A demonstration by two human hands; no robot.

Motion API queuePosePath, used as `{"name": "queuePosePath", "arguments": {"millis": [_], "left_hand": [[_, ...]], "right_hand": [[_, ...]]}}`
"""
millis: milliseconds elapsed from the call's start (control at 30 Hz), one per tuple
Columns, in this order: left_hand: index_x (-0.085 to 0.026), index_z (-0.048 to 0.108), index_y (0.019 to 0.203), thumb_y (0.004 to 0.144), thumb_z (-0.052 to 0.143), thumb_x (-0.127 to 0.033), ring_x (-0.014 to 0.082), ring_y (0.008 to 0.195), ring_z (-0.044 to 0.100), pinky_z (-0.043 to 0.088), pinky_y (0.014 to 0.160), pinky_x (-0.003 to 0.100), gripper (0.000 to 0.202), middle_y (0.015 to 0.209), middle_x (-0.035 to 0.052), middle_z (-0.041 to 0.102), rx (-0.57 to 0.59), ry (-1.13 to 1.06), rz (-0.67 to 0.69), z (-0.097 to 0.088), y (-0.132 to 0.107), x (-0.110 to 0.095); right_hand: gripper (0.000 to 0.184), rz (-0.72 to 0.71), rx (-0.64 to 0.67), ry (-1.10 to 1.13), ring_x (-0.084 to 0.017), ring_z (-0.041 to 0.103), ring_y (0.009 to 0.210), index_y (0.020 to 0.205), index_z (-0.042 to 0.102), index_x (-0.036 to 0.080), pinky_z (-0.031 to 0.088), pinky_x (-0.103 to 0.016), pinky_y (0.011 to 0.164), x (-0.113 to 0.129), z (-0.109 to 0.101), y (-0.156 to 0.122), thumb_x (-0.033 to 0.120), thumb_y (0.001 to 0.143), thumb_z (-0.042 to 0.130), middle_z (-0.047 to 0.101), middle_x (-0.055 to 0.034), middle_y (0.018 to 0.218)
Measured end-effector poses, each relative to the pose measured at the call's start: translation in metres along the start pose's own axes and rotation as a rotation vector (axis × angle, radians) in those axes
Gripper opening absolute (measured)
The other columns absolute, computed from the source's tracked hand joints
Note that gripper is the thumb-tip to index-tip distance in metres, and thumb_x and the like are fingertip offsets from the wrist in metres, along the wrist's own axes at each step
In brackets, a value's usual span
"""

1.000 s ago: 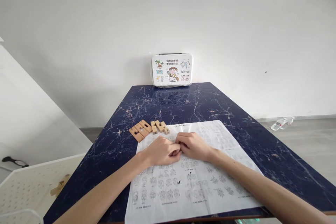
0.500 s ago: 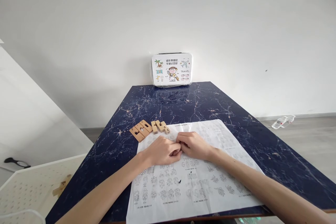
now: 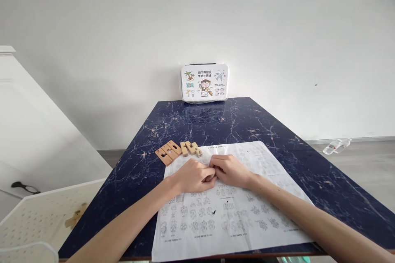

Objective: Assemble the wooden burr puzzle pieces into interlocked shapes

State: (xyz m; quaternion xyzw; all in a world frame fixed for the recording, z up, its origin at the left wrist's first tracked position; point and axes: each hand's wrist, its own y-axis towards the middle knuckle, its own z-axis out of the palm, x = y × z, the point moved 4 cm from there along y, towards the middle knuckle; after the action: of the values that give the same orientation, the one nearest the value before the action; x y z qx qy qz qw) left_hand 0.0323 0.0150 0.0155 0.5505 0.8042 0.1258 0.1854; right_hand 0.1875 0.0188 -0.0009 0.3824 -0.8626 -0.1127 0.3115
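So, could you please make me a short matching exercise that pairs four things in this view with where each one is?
Things
1. Printed sheet
2. White case
3. Clear bottles
4. Flat wooden pieces

Places
A. On the floor, to the right of the table
B. Near the far left corner of the sheet
C. At the table's far end, by the wall
D. Beneath the left hand and the right hand

Right pairs: 1-D, 2-C, 3-A, 4-B
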Motion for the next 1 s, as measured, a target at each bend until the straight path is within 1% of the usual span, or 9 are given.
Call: {"name": "queuePosePath", "arguments": {"millis": [333, 400, 500, 633, 733, 800, 867, 933, 1000], "left_hand": [[-0.019, 0.05, 0.063, 0.093, 0.057, -0.019, 0.0092, 0.045, 0.045, 0.032, 0.046, 0.027, 0.031, 0.053, -0.0044, 0.053, -0.012, 0.027, 0.025, 0.001, 0.0, -0.001], [-0.019, 0.051, 0.064, 0.095, 0.056, -0.018, 0.0097, 0.045, 0.045, 0.032, 0.047, 0.028, 0.031, 0.053, -0.0044, 0.052, -0.012, 0.075, 0.066, -0.005, 0.0, 0.0], [-0.019, 0.054, 0.068, 0.096, 0.056, -0.018, 0.0102, 0.05, 0.049, 0.035, 0.051, 0.027, 0.028, 0.058, -0.0042, 0.056, -0.051, 0.153, 0.089, -0.024, -0.006, 0.01], [-0.019, 0.054, 0.073, 0.098, 0.054, -0.016, 0.0112, 0.059, 0.052, 0.042, 0.062, 0.026, 0.025, 0.065, -0.0033, 0.059, -0.212, 0.239, -0.075, -0.061, -0.029, 0.04], [-0.02, 0.058, 0.09, 0.097, 0.058, -0.032, 0.0206, 0.084, 0.06, 0.049, 0.082, 0.037, 0.014, 0.089, 0.0046, 0.065, -0.187, 0.331, -0.259, -0.077, -0.052, 0.066], [-0.019, 0.06, 0.11, 0.092, 0.065, -0.046, 0.0297, 0.107, 0.059, 0.049, 0.095, 0.047, 0.033, 0.116, 0.012, 0.064, -0.156, 0.342, -0.396, -0.08, -0.066, 0.08], [-0.021, 0.057, 0.127, 0.089, 0.068, -0.058, 0.0379, 0.13, 0.05, 0.043, 0.108, 0.056, 0.055, 0.137, 0.016, 0.055, -0.119, 0.327, -0.489, -0.078, -0.077, 0.09], [-0.023, 0.054, 0.137, 0.089, 0.066, -0.065, 0.042, 0.141, 0.042, 0.039, 0.112, 0.06, 0.064, 0.15, 0.0167, 0.048, -0.081, 0.294, -0.554, -0.073, -0.084, 0.095], [-0.026, 0.055, 0.141, 0.092, 0.063, -0.066, 0.0438, 0.145, 0.038, 0.036, 0.116, 0.063, 0.065, 0.156, 0.0151, 0.044, -0.055, 0.257, -0.6, -0.067, -0.086, 0.097]], "right_hand": [[0.022, -0.01, 0.003, 0.015, -0.014, 0.054, 0.067, 0.08, 0.06, 0.02, 0.038, -0.026, 0.063, 0.001, -0.003, -0.001, 0.004, 0.086, 0.046, 0.064, -0.0015, 0.08], [0.022, -0.008, -0.006, 0.026, -0.014, 0.055, 0.067, 0.08, 0.06, 0.02, 0.039, -0.026, 0.064, 0.001, -0.003, -0.001, 0.004, 0.087, 0.047, 0.065, -0.0018, 0.081], [0.023, -0.015, -0.017, 0.059, -0.014, 0.057, 0.068, 0.082, 0.062, 0.02, 0.042, -0.026, 0.066, 0.002, -0.004, -0.001, 0.004, 0.088, 0.047, 0.068, -0.0021, 0.083], [0.026, -0.007, -0.006, 0.076, -0.014, 0.059, 0.069, 0.083, 0.064, 0.02, 0.044, -0.026, 0.067, 0.004, -0.005, -0.001, 0.001, 0.088, 0.047, 0.071, -0.0014, 0.085], [0.027, 0.01, 0.01, 0.086, -0.014, 0.06, 0.069, 0.082, 0.065, 0.02, 0.044, -0.026, 0.066, 0.004, -0.006, -0.001, 0.001, 0.088, 0.047, 0.072, -0.0017, 0.086], [0.027, 0.018, 0.016, 0.093, -0.014, 0.061, 0.069, 0.081, 0.064, 0.02, 0.045, -0.026, 0.066, 0.004, -0.006, 0.0, 0.001, 0.088, 0.047, 0.072, -0.002, 0.086], [0.027, 0.021, 0.018, 0.096, -0.015, 0.061, 0.07, 0.081, 0.064, 0.02, 0.046, -0.027, 0.066, 0.005, -0.006, 0.0, 0.001, 0.088, 0.047, 0.072, -0.0023, 0.086], [0.027, 0.02, 0.016, 0.097, -0.015, 0.062, 0.07, 0.081, 0.064, 0.021, 0.046, -0.027, 0.067, 0.006, -0.006, 0.0, 0.001, 0.088, 0.046, 0.072, -0.0023, 0.086], [0.027, 0.02, 0.011, 0.097, -0.015, 0.062, 0.07, 0.081, 0.064, 0.021, 0.046, -0.027, 0.066, 0.006, -0.006, 0.0, 0.001, 0.087, 0.046, 0.072, -0.0021, 0.085]]}}
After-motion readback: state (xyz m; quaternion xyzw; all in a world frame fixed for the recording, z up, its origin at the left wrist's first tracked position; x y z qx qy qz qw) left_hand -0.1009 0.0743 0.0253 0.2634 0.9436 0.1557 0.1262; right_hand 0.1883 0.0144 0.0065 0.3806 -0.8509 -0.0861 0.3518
